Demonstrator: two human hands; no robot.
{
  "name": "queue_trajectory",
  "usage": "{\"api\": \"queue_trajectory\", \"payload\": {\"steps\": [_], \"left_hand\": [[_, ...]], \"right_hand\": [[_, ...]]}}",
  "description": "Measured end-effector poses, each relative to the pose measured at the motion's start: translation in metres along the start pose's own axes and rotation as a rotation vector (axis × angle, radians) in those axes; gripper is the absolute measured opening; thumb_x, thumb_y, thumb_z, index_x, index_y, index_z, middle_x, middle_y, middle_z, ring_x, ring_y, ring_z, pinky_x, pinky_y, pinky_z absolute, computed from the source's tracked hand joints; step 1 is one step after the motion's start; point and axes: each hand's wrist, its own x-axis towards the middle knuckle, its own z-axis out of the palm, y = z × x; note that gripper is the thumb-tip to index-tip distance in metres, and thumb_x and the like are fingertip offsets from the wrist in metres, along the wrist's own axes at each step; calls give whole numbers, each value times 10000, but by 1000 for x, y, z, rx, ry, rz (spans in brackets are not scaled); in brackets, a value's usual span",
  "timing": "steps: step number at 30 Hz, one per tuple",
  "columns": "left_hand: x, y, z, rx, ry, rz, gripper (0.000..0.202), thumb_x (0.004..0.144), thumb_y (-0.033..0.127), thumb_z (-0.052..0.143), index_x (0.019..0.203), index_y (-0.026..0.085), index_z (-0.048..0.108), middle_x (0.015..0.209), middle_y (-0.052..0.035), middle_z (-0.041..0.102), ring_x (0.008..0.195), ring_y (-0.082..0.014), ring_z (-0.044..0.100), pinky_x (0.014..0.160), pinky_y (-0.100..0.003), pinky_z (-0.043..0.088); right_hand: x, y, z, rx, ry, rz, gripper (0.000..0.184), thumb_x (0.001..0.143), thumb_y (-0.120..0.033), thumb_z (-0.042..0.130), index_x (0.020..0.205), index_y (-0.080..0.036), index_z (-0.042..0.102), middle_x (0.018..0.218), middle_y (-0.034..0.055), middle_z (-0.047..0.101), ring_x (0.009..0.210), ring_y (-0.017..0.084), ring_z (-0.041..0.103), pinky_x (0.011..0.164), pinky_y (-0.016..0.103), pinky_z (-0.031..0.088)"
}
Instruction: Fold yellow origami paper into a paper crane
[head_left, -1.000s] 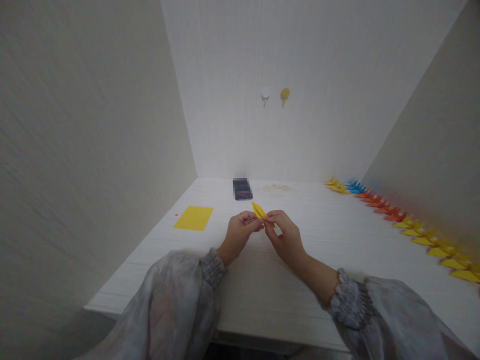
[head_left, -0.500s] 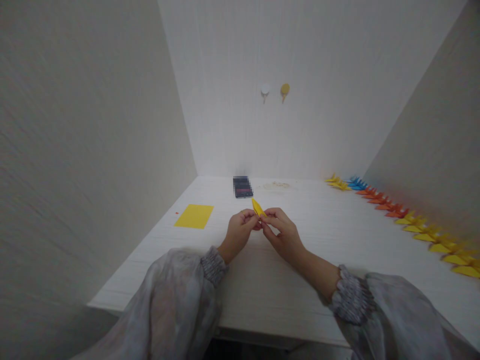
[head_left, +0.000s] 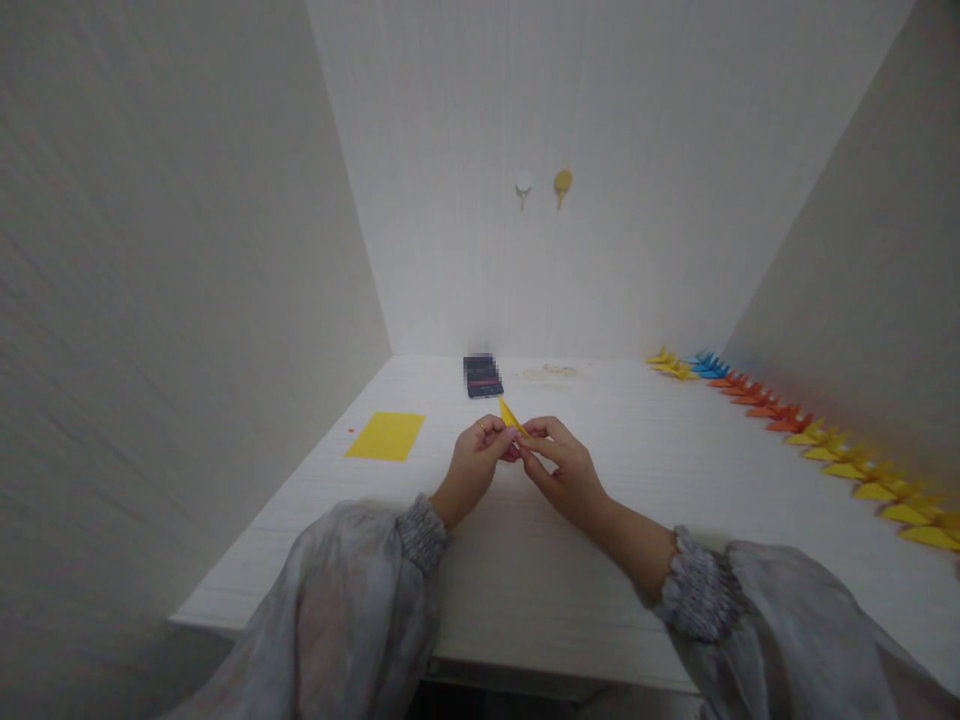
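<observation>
A small piece of folded yellow paper (head_left: 510, 414) is held between both hands above the middle of the table, its pointed tip aimed away from me. My left hand (head_left: 480, 455) pinches its lower left part with thumb and fingers. On the other side my right hand (head_left: 562, 462) grips the lower right edge, fingertips close to those of the left. The paper's lower end is hidden by my fingers. To the left, a flat yellow sheet of paper (head_left: 385, 437) lies on the white table (head_left: 600, 600).
A dark phone (head_left: 482, 377) lies beyond my hands. Folded paper cranes in yellow (head_left: 874, 470), orange (head_left: 787, 415) and blue (head_left: 709, 365) line the right side. A tiny orange scrap (head_left: 351, 430) is at left. Two hooks (head_left: 562, 182) hang on the back wall.
The folded yellow paper has turned slightly between my fingers and now looks wider at its left side. Both hands stay close together in nearly the same place; the view has shifted slightly.
</observation>
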Motion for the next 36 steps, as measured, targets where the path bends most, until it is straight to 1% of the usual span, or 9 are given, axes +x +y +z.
{"api": "queue_trajectory", "payload": {"steps": [2, 6, 7, 11, 17, 20, 23, 30, 36], "left_hand": [[0, -1, 0, 5, -15, 6, 217, 679, 336, 576, 688, 142, 479, 569, 25, 552, 534, -74, 524, 575, -211, 435], [0, 0, 0, 59, -26, 34, 194, 690, 327, 565, 707, 142, 509, 605, 9, 568, 566, -83, 530, 580, -212, 428], [0, 1, 0, 78, -30, 44, 188, 690, 322, 565, 713, 140, 522, 620, 3, 572, 580, -86, 533, 582, -211, 426], [-1, 3, 0, 97, -41, 75, 167, 677, 286, 583, 742, 136, 548, 660, -6, 584, 619, -94, 541, 589, -209, 424], [-2, 3, 0, 63, -77, 72, 200, 632, 254, 632, 767, 126, 560, 708, -19, 607, 649, -102, 551, 666, -241, 439], [-1, 1, -1, 58, -77, 66, 193, 630, 259, 634, 754, 129, 563, 706, -20, 612, 653, -110, 557, 675, -253, 443], [0, 0, -2, 27, -62, 80, 176, 625, 243, 636, 738, 131, 561, 726, -25, 615, 684, -118, 562, 700, -263, 442], [1, -1, -2, 38, -62, 104, 154, 633, 231, 629, 727, 138, 552, 710, -8, 601, 660, -99, 546, 682, -240, 429], [0, 2, 1, -11, -78, 71, 186, 613, 221, 647, 741, 122, 554, 701, -12, 603, 642, -91, 545, 668, -240, 430]], "right_hand": [[-1, 0, -1, -17, 25, 32, 167, 750, -139, 487, 882, -199, 570, 882, 61, 566, 835, 162, 538, 731, 326, 459], [-1, 0, -2, -65, 137, 189, 134, 752, -213, 514, 885, -194, 526, 816, 53, 594, 786, 173, 560, 718, 335, 456], [-1, 0, -2, -76, 144, 210, 135, 752, -228, 520, 882, -194, 522, 802, 51, 596, 771, 174, 562, 708, 333, 456], [1, 0, -4, -80, 101, 139, 62, 769, -206, 503, 811, -196, 547, 775, 45, 595, 759, 170, 553, 698, 324, 447], [2, 1, -4, -44, 100, 111, 77, 776, -167, 486, 802, -190, 555, 784, 52, 586, 774, 165, 542, 712, 327, 446], [2, 0, -4, -24, 80, 99, 87, 782, -165, 473, 801, -192, 553, 787, 52, 581, 778, 165, 542, 710, 331, 450], [2, -2, -4, -41, 96, 71, 100, 778, -159, 475, 807, -194, 564, 818, 62, 576, 804, 171, 539, 717, 344, 453], [1, -2, -5, -106, 96, -27, 140, 770, -131, 483, 849, -210, 567, 822, 55, 600, 815, 176, 541, 737, 363, 447], [1, 1, -6, -125, 70, -14, 149, 778, -124, 469, 874, -199, 555, 817, 55, 600, 810, 171, 537, 736, 346, 450]]}}
